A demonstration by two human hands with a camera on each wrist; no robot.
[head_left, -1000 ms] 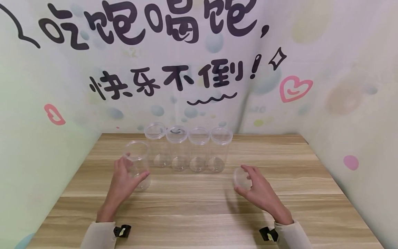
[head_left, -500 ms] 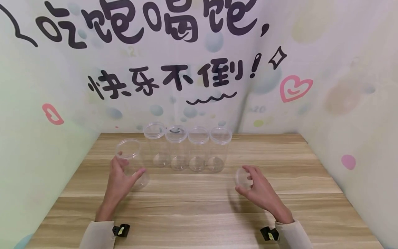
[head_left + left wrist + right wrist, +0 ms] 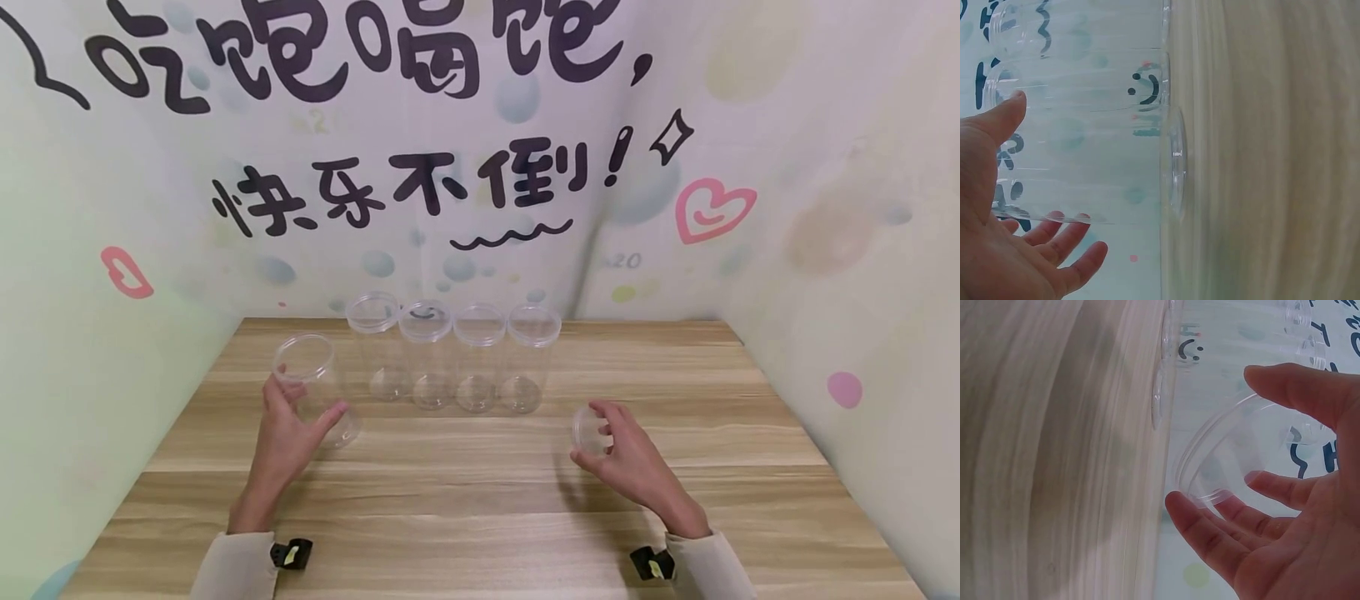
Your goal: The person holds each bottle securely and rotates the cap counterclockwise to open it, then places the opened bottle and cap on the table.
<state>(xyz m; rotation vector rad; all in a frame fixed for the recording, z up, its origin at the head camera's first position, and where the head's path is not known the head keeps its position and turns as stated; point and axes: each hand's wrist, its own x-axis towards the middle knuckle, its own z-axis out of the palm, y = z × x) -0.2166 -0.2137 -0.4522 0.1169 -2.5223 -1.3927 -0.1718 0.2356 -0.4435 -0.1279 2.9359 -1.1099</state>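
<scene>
My left hand (image 3: 281, 433) grips a clear plastic jar (image 3: 318, 396) at the left of the table, thumb on one side and fingers on the other. The jar tilts with its open top toward the left; whether its base touches the table I cannot tell. In the left wrist view the jar's see-through wall (image 3: 1085, 169) lies between thumb and fingers. My right hand (image 3: 637, 462) pinches a clear round lid (image 3: 588, 431) on edge above the table at the right. The right wrist view shows the lid (image 3: 1222, 453) between thumb and fingertips.
Several clear jars with lids on (image 3: 480, 358) stand upright in a row toward the back of the wood-grain table (image 3: 465, 517). Behind them hangs a printed wall cloth (image 3: 427, 267) with large dark characters. Pale walls flank the table.
My left hand has shifted slightly left, and the jar in it has gone from nearly upright to tilted left. My right hand with the lid has drifted slightly to the right.
</scene>
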